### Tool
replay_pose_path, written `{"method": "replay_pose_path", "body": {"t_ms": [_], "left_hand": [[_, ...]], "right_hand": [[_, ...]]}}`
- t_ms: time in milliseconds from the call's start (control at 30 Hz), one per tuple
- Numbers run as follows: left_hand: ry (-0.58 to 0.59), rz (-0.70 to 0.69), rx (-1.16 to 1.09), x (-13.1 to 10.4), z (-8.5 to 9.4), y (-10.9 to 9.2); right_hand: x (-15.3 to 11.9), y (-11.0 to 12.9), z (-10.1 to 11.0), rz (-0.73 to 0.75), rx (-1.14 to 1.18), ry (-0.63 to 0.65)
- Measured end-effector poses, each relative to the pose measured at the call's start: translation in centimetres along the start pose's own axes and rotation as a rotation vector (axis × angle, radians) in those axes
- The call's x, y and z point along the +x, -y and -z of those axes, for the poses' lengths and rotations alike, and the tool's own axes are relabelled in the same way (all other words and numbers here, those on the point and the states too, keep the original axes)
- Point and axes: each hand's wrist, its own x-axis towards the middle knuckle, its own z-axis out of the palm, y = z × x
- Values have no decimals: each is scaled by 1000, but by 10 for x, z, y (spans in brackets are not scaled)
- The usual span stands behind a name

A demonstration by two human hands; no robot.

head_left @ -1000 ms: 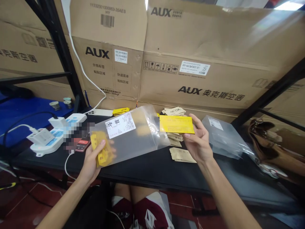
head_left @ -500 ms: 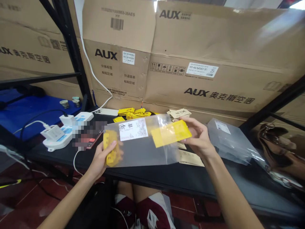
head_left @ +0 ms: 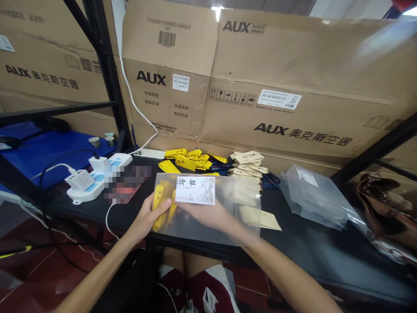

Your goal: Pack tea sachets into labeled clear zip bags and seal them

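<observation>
A translucent plastic bag (head_left: 224,230) with a white printed label (head_left: 195,190) is held up over the black table. My left hand (head_left: 150,214) pinches the bag's left end, its thumb in front, around several yellow packets (head_left: 158,200) inside. Through the plastic I see my right hand (head_left: 208,213), which reaches into the bag from the open right end. Its fingertips are at another yellow packet (head_left: 171,208) beside the others and seem to grip it, though the label partly covers the fingers.
Behind the bag lie piles of yellow packets (head_left: 185,161) and cream packets (head_left: 249,158). A stack of plastic bags (head_left: 309,200) is to the right. At left are a power strip (head_left: 81,194) and a phone (head_left: 125,191) with white cables. Cardboard boxes (head_left: 280,65) wall the back.
My right hand has carried a yellow packet leftward into the bag, from its open end to the packets at the left. The bag has shifted slightly down and right.
</observation>
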Motion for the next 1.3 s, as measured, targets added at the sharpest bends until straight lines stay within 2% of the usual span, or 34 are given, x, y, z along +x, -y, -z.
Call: {"method": "replay_pose_path", "body": {"t_ms": [100, 167, 233, 300, 333, 367, 433, 467, 500, 567, 667, 733, 900, 1033, 1167, 1300], "left_hand": [[29, 11, -31, -2, 2, -2], [38, 21, -54, -2, 2, -4], [-24, 37, -99, -2, 0, -6], [-153, 41, -182, -1, -2, -9], [-221, 31, -232, 0, -4, -10], [-277, 11, -278, 1, -5, -11], [-353, -40, -342, 3, -7, -12], [-372, -60, -359, 4, -8, -13], [-381, -71, -369, 4, -9, -13], [-388, -78, -378, 4, -10, -14], [-388, -84, -383, 4, -11, -15], [-377, -78, -378, 4, -9, -15], [-329, -34, -337, 3, -6, -14], [-301, -25, -302, 1, -7, -14], [-297, -13, -280, 0, -7, -16], [-293, -4, -258, -1, -8, -17]], "right_hand": [[6, -1, 1, 37, 13, 123], [3, 6, 14, 69, -2, 193], [-4, 18, 36, 83, 29, 280], [-9, 29, 63, 108, 98, 262], [-10, 32, 76, 141, 111, 155], [-10, 30, 88, 192, 89, -26], [-6, 17, 105, 289, -136, -458], [-3, 5, 109, 305, -304, -600], [0, -9, 109, 298, -481, -642], [5, -37, 100, 274, -664, -523], [10, -63, 78, 260, -758, -264], [10, -67, 65, 248, -815, -155], [-3, -51, 44, 302, -841, 1], [-13, -51, 33, 346, -846, -2], [-13, -62, 39, 335, -831, -47], [-12, -73, 52, 230, -818, -213]]}}
